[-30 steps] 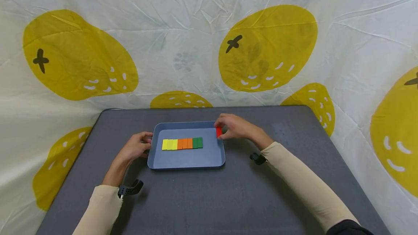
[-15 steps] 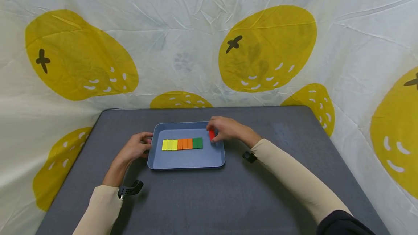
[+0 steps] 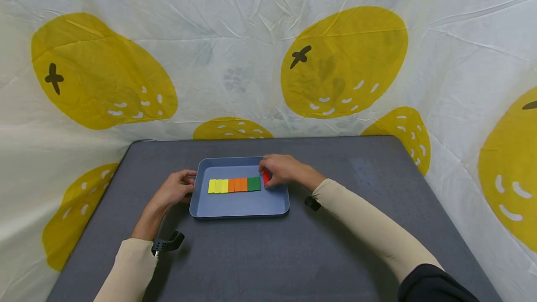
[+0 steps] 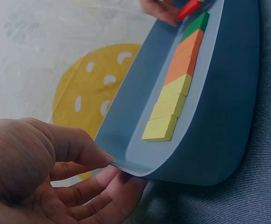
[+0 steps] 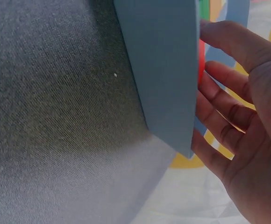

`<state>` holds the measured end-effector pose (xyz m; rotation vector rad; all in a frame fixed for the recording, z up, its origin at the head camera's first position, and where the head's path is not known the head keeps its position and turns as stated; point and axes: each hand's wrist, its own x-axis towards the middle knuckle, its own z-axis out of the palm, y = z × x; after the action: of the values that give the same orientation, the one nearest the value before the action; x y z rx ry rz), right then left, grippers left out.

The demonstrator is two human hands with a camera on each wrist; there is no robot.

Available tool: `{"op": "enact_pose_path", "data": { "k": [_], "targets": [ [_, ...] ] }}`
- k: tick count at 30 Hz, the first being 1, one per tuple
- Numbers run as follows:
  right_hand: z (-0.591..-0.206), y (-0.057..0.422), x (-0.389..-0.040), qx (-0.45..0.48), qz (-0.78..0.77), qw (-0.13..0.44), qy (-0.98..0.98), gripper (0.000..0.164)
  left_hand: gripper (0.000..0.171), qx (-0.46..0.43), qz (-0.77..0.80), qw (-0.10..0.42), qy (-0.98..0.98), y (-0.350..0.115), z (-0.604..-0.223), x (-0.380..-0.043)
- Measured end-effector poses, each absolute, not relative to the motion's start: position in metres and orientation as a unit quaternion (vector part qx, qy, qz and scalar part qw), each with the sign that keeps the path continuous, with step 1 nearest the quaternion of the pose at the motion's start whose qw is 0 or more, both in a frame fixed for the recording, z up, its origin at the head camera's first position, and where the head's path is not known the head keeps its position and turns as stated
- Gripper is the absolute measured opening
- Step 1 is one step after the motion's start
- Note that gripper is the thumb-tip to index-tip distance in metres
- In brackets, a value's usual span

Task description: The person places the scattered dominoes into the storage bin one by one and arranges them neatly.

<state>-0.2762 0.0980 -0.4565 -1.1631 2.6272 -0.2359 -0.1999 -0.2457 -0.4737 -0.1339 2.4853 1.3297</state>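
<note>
A blue-grey tray (image 3: 239,208) holds a flat row of small rectangular blocks: yellow (image 3: 218,186) at the left, orange (image 3: 237,185) in the middle, green (image 3: 253,184) at the right end. My left hand (image 3: 172,189) grips the tray's left end; in the left wrist view its thumb (image 4: 91,150) lies at the rim, with fingers outside the wall. With thumb and fingers, my right hand (image 3: 286,170) pinches a red block (image 3: 266,178) inside the tray, just right of the green blocks. The right wrist view shows only an edge of the red block (image 5: 201,63) behind the tray wall.
The tray stands on a dark grey cloth-covered table (image 3: 268,255). Behind it hangs a white curtain (image 3: 235,69) printed with yellow fruit shapes. Both forearms reach in from the front edge.
My right hand has carried the red block left from the tray's right rim, and slightly nearer me, to beside the green end of the row. The left hand has stayed put.
</note>
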Motion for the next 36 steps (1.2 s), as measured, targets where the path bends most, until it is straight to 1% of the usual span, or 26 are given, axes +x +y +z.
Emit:
{"op": "enact_pose_path", "data": {
  "k": [7, 16, 30, 36],
  "targets": [
    [-0.460, 0.091, -0.272, -0.403, -0.052, 0.125, 0.905, 0.045, 0.053, -0.050, 0.467, 0.160, 0.869, -0.245, -0.473, -0.200],
    [-0.464, 0.086, -0.273, -0.403, -0.033, 0.122, 0.907, 0.041, 0.052, -0.052, 0.462, 0.161, 0.871, -0.244, -0.473, -0.200],
    [-0.465, 0.084, -0.269, -0.404, -0.036, 0.122, 0.906, 0.049, 0.053, -0.045, 0.469, 0.163, 0.867, -0.248, -0.474, -0.201],
    [-0.455, 0.091, -0.261, -0.392, -0.077, 0.115, 0.909, 0.051, 0.050, -0.051, 0.487, 0.145, 0.860, -0.251, -0.470, -0.198]
  ]
}}
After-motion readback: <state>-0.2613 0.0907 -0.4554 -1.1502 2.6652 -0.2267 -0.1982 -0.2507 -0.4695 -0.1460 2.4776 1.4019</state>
